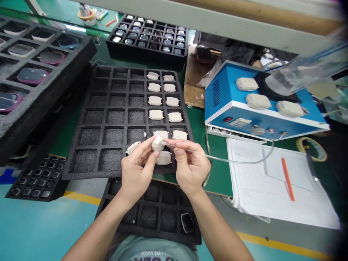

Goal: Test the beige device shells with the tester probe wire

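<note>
- L hand (138,170): fingers clamped on white casing (158,144), held above front edge of foam tray (108,119).
- R hand (189,165): pinched on clear tube (217,158) end, tip at casing.
- Tube runs twd blue box (217,98).

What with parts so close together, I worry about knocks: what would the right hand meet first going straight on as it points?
Probably the small white casing pinched in the left hand. The right hand aims its thin clear tube at it, almost touching.
</note>
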`<action>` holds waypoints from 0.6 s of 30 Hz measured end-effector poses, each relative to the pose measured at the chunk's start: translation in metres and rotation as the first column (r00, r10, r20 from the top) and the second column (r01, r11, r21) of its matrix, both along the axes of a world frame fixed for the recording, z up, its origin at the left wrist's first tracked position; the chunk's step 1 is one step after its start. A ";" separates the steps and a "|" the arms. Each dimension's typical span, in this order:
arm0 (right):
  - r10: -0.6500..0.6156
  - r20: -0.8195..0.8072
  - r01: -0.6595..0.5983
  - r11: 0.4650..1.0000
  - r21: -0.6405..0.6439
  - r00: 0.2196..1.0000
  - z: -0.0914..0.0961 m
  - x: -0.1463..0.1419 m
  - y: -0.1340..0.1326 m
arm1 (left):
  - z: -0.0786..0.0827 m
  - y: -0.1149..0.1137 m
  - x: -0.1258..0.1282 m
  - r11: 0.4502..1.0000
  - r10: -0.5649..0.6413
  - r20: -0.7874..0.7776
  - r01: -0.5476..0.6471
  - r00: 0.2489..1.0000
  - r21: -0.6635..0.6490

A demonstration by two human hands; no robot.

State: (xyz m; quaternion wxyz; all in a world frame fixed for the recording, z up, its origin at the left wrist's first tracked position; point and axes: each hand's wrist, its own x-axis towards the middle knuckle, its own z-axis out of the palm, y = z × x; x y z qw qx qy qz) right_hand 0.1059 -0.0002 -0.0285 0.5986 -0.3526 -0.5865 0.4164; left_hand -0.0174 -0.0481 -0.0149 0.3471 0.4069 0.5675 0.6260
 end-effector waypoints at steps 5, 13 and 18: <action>-0.008 0.015 0.008 1.000 0.005 1.000 0.000 0.000 0.001 | -0.001 -0.001 -0.001 1.000 -0.005 -0.011 0.005 1.000 -0.015; 0.007 -0.014 -0.007 1.000 0.012 1.000 0.002 0.000 0.001 | -0.002 0.000 -0.001 1.000 -0.013 -0.003 0.014 1.000 0.018; 0.017 -0.025 -0.017 1.000 0.004 1.000 0.004 0.000 0.001 | 0.000 -0.001 -0.001 1.000 -0.007 -0.011 0.007 1.000 -0.001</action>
